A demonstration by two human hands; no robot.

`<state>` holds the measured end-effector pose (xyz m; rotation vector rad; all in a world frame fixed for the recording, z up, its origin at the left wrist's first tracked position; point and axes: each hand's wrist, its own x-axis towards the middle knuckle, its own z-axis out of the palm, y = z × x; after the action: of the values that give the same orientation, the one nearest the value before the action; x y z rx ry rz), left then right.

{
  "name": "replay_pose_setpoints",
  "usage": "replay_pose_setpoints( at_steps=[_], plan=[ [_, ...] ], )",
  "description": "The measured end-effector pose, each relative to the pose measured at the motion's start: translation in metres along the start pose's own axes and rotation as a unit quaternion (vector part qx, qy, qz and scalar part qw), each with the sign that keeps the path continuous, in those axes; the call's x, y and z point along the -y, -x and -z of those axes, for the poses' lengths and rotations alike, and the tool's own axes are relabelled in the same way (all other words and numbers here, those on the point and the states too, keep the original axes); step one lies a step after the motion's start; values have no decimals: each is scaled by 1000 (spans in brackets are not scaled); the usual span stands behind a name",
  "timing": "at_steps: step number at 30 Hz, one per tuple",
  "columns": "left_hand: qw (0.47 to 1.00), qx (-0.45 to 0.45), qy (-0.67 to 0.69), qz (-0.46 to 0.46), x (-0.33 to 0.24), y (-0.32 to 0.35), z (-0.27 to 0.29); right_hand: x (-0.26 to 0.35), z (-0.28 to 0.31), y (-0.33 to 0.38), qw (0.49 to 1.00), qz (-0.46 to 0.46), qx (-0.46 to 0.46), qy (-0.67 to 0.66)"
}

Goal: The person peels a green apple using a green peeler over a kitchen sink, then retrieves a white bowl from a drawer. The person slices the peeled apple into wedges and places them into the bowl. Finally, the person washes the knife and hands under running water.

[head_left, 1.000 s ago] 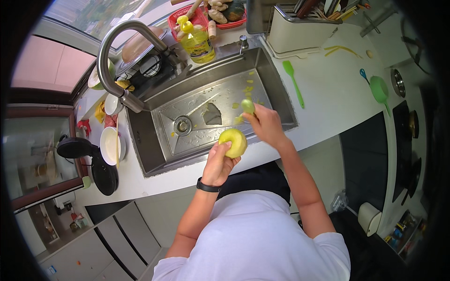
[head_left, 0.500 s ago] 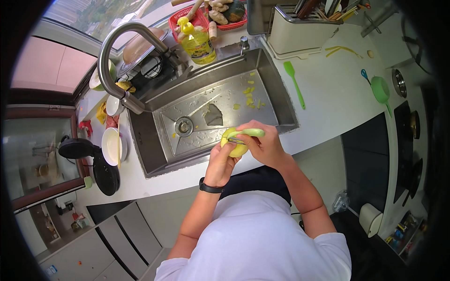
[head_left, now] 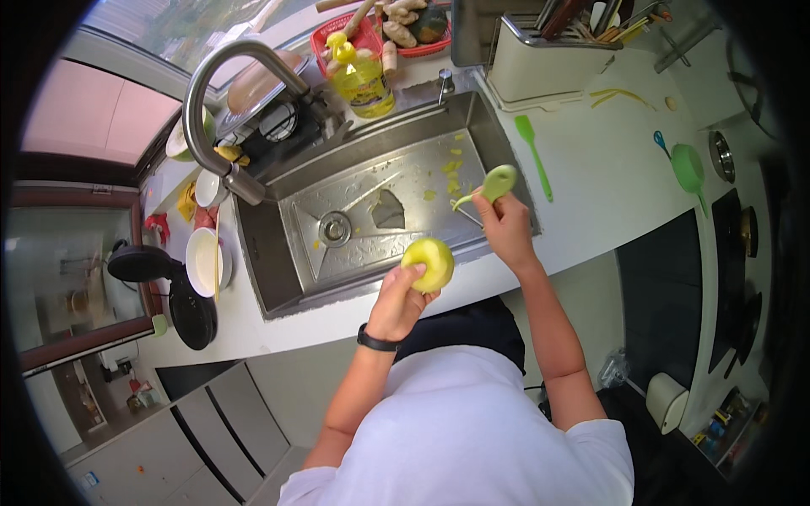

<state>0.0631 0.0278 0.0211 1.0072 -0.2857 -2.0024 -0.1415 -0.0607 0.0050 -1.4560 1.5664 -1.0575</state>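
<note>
My left hand point(head_left: 399, 302), wearing a black wristband, is closed around a round yellow-green apple point(head_left: 432, 268) above the sink's near edge. A paler patch shows on the top of the apple. To the right, my right hand point(head_left: 504, 228) grips a green peeler point(head_left: 499, 180) over the right part of the sink. The peeler is apart from the apple, its head pointing left. Below both hands lies the steel sink point(head_left: 295, 291), with several yellow-green peels point(head_left: 453, 175) on its bottom and a dark flat piece point(head_left: 388, 209) near the drain point(head_left: 335, 228).
A curved faucet point(head_left: 198, 110) arches over the sink's left side. Behind stand a yellow soap bottle point(head_left: 363, 84) and red baskets point(head_left: 319, 40). White bowls point(head_left: 202, 261) and a black open appliance point(head_left: 190, 312) are on the left; a green spatula point(head_left: 533, 156) and knife holder point(head_left: 540, 63) on the right.
My right hand has drawn the peeler away from the apple, up and to the right. The left hand still holds the apple, its top now uncovered.
</note>
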Motion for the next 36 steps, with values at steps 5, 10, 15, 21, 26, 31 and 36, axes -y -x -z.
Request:
replay_pose_setpoints(
  at_steps=[5, 10, 15, 21, 26, 31, 36],
  plan=[
    [998, 5, 53, 13, -7, -5, -10, 39, -3, 29, 983, 39, 56, -172],
    [998, 70, -6, -8, -9, -8, -8, 57, -2, 34, 972, 190, 85, -112],
    [993, 111, -25, -42, -9, -2, -5, 57, 2, 33, 975, 183, 65, -108],
    [987, 147, 7, -64, -9, -3, -6, -22, -10, 1, 997, -31, 29, 63],
    [991, 110, 67, -28, -15, -8, -11, 29, 0, 24, 977, -45, -18, -207],
    [994, 90, 44, -50, -9, -11, -12, 65, -3, 36, 973, 180, 33, -143],
    [993, 93, 8, -68, -6, -11, -10, 63, -2, 37, 968, 201, 46, -142]
  ],
)
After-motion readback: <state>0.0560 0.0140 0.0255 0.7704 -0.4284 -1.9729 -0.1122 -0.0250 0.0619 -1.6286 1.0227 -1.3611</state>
